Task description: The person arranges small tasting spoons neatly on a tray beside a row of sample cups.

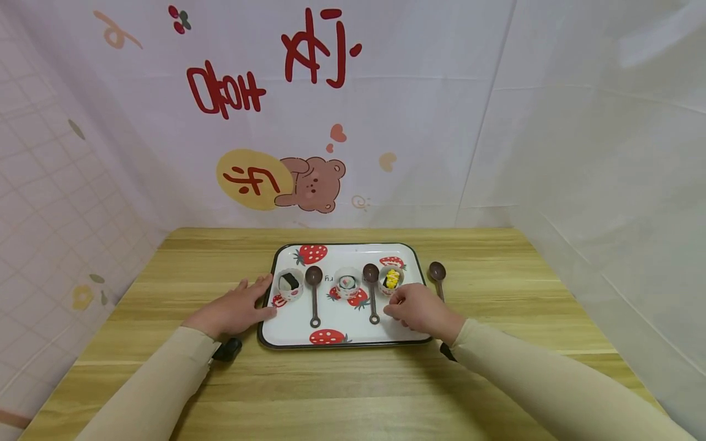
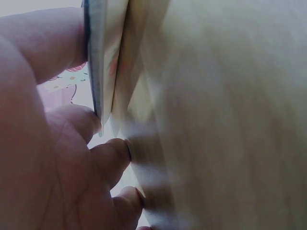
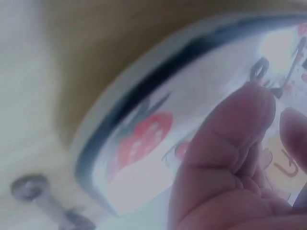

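A white strawberry-print tray [image 1: 344, 327] carries three small cups. The left cup [image 1: 289, 295] holds a black-and-white rice ball [image 1: 289, 281], the middle cup [image 1: 349, 293] a sushi roll [image 1: 347, 282], the right cup [image 1: 382, 285] a yellow-topped piece [image 1: 392, 278]. My left hand [image 1: 237, 309] touches the tray's left edge with fingers spread, thumb tip over the rim. My right hand [image 1: 421, 309] hovers by the tray's right side, just in front of the right cup. Its fingers are loosely bent; a gap shows between thumb and forefinger in the right wrist view, with nothing visible in it.
Two brown spoons lie on the tray between the cups, one left spoon [image 1: 314, 294] and one middle spoon [image 1: 372, 294]. A third brown spoon [image 1: 437, 274] lies on the wooden table [image 1: 342, 392], right of the tray, partly behind the right hand. Printed cloth [image 1: 413, 116] hangs behind.
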The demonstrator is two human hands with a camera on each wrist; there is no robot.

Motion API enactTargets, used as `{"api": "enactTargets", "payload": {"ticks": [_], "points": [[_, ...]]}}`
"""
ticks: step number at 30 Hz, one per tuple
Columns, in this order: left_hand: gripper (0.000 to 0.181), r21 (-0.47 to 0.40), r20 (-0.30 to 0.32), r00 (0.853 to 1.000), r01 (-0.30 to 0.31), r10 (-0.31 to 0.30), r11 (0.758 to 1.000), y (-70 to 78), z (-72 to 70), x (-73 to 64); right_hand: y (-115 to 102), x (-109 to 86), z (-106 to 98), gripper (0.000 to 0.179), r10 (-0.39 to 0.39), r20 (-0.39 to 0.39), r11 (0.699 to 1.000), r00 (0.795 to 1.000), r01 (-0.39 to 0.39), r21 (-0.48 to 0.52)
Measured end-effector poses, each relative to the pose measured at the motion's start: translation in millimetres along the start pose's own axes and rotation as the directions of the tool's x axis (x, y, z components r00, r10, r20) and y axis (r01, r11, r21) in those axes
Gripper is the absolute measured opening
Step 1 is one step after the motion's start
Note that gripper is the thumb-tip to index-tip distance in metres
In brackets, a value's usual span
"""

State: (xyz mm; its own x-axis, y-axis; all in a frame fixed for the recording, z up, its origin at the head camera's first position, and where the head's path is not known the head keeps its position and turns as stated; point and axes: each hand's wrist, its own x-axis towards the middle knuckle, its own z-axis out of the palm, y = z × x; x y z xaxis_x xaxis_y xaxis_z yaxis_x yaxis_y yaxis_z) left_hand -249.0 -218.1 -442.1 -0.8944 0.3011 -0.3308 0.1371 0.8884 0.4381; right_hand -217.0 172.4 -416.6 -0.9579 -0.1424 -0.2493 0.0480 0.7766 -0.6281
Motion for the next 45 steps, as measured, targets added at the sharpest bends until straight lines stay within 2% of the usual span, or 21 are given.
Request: {"api": "enactTargets", "payload": {"ticks": [11, 21, 27, 33, 38, 45], "points": [[0.094, -0.002, 0.002, 1.0, -0.003, 0.003, 1.0, 1.6, -1.0, -2.1, 16, -5.7, -25, 0.018, -0.065, -0.081, 0.991, 0.995, 0.055, -0.124], [0.093, 0.008, 0.003, 1.0, 0.004, -0.004, 1.0, -0.3, -0.7, 0.8, 42, -9.0, -50, 0.032, -0.055, -0.14, 0.974, 0.989, 0.022, -0.224], [0.093, 0.012, 0.001, 1.0, 0.005, -0.005, 1.0, -1.9, 0.6, 2.7, 58, -8.6, -57, 0.031, -0.066, -0.173, 0.966, 0.983, 0.019, -0.26], [0.094, 0.014, 0.002, 1.0, 0.004, -0.004, 1.0, -2.1, 1.7, 4.0, 69, -7.6, -61, 0.042, -0.08, -0.182, 0.954, 0.98, 0.023, -0.298], [0.094, 0.012, 0.006, 1.0, -0.001, 0.001, 1.0, -2.1, 1.5, 3.1, 74, -9.7, -63, 0.057, -0.084, -0.158, 0.939, 0.984, 0.025, -0.344], [0.093, 0.01, 0.005, 1.0, -0.001, 0.001, 1.0, -2.6, 0.4, 2.5, 80, -10.0, -63, 0.066, -0.092, -0.132, 0.913, 0.987, 0.031, -0.406]]}}
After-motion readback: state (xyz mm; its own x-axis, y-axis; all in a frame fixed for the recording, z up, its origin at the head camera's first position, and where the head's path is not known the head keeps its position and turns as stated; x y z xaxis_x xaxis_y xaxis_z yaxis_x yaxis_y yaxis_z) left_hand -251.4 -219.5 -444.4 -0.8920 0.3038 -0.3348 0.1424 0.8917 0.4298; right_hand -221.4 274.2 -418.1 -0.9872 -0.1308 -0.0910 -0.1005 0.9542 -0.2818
